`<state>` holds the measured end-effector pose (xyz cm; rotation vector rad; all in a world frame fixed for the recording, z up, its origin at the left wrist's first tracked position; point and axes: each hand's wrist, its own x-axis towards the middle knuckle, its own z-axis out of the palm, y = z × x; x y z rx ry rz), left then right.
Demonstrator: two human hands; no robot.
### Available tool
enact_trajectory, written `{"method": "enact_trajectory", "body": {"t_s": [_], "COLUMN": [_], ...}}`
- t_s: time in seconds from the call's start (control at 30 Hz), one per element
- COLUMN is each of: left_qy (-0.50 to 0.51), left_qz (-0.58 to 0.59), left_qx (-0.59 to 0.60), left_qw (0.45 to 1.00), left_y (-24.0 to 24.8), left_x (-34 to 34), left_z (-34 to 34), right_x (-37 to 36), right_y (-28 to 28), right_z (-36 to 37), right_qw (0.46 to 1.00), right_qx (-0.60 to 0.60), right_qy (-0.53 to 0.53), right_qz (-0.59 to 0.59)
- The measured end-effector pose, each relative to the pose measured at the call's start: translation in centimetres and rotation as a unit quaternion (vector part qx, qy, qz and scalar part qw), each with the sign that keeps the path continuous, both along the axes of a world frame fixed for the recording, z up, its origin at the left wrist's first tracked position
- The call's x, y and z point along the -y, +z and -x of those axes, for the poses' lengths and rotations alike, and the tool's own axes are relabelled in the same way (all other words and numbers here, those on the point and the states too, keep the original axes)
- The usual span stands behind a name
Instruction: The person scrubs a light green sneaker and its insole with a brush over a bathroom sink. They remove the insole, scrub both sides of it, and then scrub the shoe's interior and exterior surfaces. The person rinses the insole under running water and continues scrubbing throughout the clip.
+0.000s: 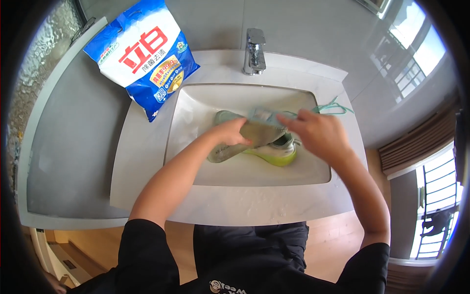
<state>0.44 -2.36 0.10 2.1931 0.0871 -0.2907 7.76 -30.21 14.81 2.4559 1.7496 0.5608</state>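
Observation:
My left hand [230, 131] grips a grey-brown insole [257, 132] held over the white sink basin [196, 108]. My right hand [320, 132] holds the other end of that insole, fingers pinched on its pale teal edge. Under both hands lies a pale green sneaker [276, 153] with a yellow-green sole, resting in the basin. A second shoe part or insole [223, 153] lies grey beside it, partly hidden by my left hand. Teal shoelaces [335, 107] lie on the sink's right rim.
A chrome tap [254, 51] stands at the back of the sink. A blue-and-white bag of washing powder [144, 54] leans at the back left corner. A grey counter [73, 147] runs to the left. A window with railings is at the right.

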Motion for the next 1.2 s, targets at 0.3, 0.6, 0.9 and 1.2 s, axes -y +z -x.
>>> {"method": "enact_trajectory", "body": {"t_s": [0.3, 0.6, 0.9, 1.2], "left_qy": [0.0, -0.005, 0.193, 0.171], "left_qz": [-0.007, -0.011, 0.281, 0.454], "left_qx": [0.03, 0.012, -0.097, -0.078], "left_qw": [1.0, 1.0, 0.935, 0.871], "left_y": [-3.1, -1.8, 2.5, 0.7], "left_x": [-1.6, -0.7, 0.7, 0.1], "left_z": [-0.6, -0.3, 0.4, 0.6], "right_x": [1.9, 1.6, 1.0, -2.6], "right_y": [2.5, -0.2, -0.1, -6.5], "right_z": [-1.4, -2.4, -0.2, 1.8], "right_qw": [0.993, 0.989, 0.988, 0.998], "right_qx": [0.036, -0.014, -0.078, 0.05], "right_qy": [-0.104, -0.106, -0.057, 0.025], "right_qz": [0.037, 0.105, -0.122, 0.042]}}
